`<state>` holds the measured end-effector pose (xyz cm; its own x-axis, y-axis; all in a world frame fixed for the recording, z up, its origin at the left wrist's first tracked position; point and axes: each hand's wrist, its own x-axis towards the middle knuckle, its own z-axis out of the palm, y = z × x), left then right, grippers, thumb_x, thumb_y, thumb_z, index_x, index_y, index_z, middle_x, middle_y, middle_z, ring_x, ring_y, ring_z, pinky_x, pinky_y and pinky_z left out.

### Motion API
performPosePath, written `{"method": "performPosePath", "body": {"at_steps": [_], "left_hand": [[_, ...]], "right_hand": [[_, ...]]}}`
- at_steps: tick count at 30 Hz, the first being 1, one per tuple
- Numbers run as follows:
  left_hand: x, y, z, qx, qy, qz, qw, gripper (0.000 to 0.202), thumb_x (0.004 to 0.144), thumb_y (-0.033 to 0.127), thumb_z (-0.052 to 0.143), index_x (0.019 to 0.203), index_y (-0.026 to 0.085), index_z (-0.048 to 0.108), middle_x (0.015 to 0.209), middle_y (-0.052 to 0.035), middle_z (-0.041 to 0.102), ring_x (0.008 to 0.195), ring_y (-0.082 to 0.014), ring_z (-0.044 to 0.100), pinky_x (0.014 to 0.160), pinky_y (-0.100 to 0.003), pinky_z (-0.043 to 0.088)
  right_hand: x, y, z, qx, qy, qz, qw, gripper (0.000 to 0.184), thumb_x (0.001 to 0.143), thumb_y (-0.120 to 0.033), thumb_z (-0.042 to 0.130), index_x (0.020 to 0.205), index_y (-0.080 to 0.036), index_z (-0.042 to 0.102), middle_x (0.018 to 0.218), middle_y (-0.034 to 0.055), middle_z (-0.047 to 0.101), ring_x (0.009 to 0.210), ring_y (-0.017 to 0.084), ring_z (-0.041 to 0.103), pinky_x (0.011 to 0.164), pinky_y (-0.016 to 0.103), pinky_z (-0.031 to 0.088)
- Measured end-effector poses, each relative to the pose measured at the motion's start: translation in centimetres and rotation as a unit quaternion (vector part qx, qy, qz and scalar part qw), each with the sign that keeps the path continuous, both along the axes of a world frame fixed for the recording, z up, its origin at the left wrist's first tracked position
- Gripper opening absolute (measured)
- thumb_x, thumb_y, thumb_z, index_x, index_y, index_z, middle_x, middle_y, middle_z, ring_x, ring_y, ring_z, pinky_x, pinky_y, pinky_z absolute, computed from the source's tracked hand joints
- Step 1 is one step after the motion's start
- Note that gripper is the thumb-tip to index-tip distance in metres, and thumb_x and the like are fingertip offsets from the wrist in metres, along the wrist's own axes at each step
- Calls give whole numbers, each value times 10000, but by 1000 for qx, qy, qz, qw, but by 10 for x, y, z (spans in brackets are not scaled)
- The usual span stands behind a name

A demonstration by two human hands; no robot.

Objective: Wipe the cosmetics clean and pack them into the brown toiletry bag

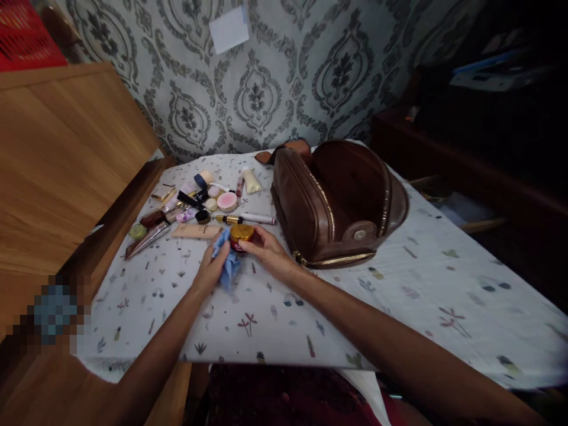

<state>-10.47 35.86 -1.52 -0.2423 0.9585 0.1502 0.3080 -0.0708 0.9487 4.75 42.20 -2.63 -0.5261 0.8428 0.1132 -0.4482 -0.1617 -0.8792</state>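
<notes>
A small red cream jar [242, 233] with a golden lid is held up over the near part of the cloth-covered table. My right hand [270, 253] grips it from the right, thumb and fingers around its side. On the other side my left hand [212, 265] pinches a crumpled light-blue cloth [229, 267] against the jar. Just beyond the hands lie a peach-coloured tube [195, 231], a gold and black tube [229, 219] and a white pen-like stick [258, 218]. Right of them stands a brown toiletry bag [302, 213], its top unzipped and gaping.
Several cosmetics crowd the table's left side, among them a pink compact [227, 202], a cream tube [251, 181] and a green-lidded jar [137, 231]. A wooden panel [75, 160] borders the left. Patterned wallpaper [255, 94] covers the wall behind; dark furniture [444, 160] is at right.
</notes>
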Motion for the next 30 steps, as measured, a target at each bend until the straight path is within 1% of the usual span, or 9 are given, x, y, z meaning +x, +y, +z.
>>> {"method": "performPosePath", "body": {"at_steps": [2, 6, 10, 13, 16, 20, 24, 26, 30], "left_hand": [[3, -2, -2, 0, -17, -27, 999, 496, 915, 567, 547, 1261, 219, 618, 1298, -81, 645, 1295, -231, 532, 1138, -373, 368], [3, -3, -6, -1, -51, 4, 999, 517, 922, 594, 510, 1282, 231, 588, 1304, -86, 639, 1285, -221, 545, 1077, -354, 437], [1, -1, -3, 8, -63, 21, 998, 495, 910, 597, 531, 1204, 208, 615, 1237, -73, 668, 1195, -218, 601, 1031, -331, 468], [2, -3, 4, 16, -32, 17, 999, 459, 910, 574, 545, 1127, 188, 661, 1176, -69, 693, 1150, -228, 617, 1020, -333, 466], [4, -7, 9, 37, 10, -4, 999, 410, 947, 508, 513, 1160, 192, 664, 1204, -72, 690, 1149, -228, 620, 1043, -350, 452], [4, -12, 9, 72, 113, -42, 990, 359, 985, 388, 480, 1282, 244, 620, 1331, -68, 638, 1275, -223, 556, 1136, -379, 382], [3, -12, 9, 147, 209, -98, 962, 367, 995, 306, 464, 1333, 236, 589, 1410, -93, 575, 1365, -227, 475, 1174, -422, 341], [3, -12, 10, 155, 220, -93, 959, 369, 993, 302, 466, 1335, 229, 585, 1411, -103, 570, 1370, -233, 469, 1167, -426, 352], [3, -12, 12, 106, 162, -50, 980, 419, 966, 360, 517, 1360, 225, 550, 1377, -96, 592, 1316, -248, 515, 1143, -416, 371]], "right_hand": [[1, 1, 1, 17, -10, 12, 1000, 488, 677, -444, 818, 1063, -221, 619, 1109, 33, 699, 1075, 202, 642, 1006, 361, 486], [4, 2, -1, 127, -86, 13, 988, 502, 731, -453, 792, 1140, -207, 640, 1140, 54, 681, 1094, 224, 622, 1015, 397, 471], [8, -1, -1, 284, -190, -81, 937, 575, 718, -313, 825, 1242, -195, 621, 1202, 95, 611, 1149, 248, 560, 1036, 429, 438], [10, -5, 0, 333, -215, -94, 913, 637, 738, -255, 810, 1328, -231, 569, 1137, 76, 610, 1046, 229, 582, 959, 420, 483], [9, -6, -2, 273, -191, -83, 939, 522, 751, -301, 794, 1234, -229, 612, 1078, 58, 624, 978, 208, 602, 896, 393, 518], [4, 1, -8, 91, -134, -64, 985, 472, 698, -416, 814, 1066, -194, 618, 983, 43, 674, 899, 184, 632, 860, 366, 535], [3, 5, -9, -48, -63, -35, 996, 516, 609, -472, 858, 966, -203, 600, 884, 12, 673, 821, 173, 655, 797, 359, 565], [4, 5, -8, -63, -51, -27, 996, 514, 595, -469, 868, 945, -206, 598, 884, 8, 676, 818, 172, 663, 780, 356, 573], [6, 2, -6, -8, -66, -10, 998, 513, 577, -403, 888, 958, -212, 604, 945, 16, 696, 873, 180, 673, 853, 378, 561]]}}
